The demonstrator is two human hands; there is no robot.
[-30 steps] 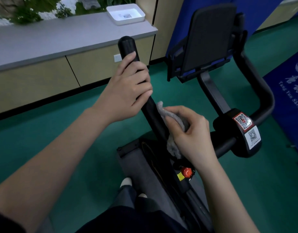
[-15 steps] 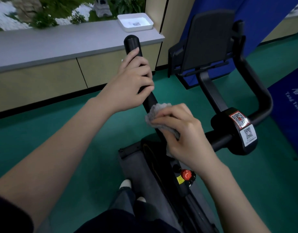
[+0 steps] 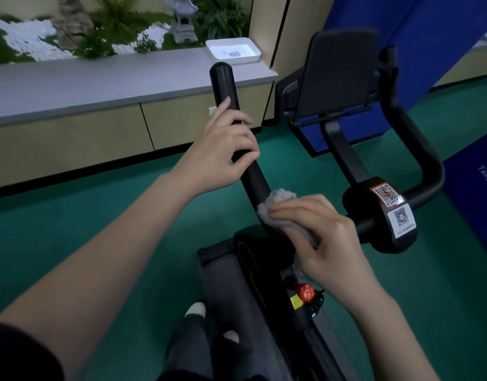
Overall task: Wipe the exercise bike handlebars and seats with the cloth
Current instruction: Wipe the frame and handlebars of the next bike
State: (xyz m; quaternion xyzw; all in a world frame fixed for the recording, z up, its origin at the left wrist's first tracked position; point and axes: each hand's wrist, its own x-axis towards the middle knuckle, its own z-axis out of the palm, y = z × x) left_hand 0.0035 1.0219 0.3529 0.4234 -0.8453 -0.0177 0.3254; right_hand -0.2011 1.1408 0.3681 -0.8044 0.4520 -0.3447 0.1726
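- Fingers (image 3: 246, 152) of the left hand (image 3: 215, 155) curl round the upper part of the left handlebar (image 3: 222, 78), grasping the black bar just below its rounded tip.
- Fingers (image 3: 294, 209) of the right hand (image 3: 330, 237) clench the grey cloth (image 3: 278, 203), pressing it on the same bar, below the left hand and apart from it.
- To wipe well, I judge the cloth should wrap the bar and slide up under firm pressure; the left hand must shift so the covered stretch gets cleaned.
- 1 bar, the right handlebar (image 3: 418, 152), has neither hand on it; no seat is in view.
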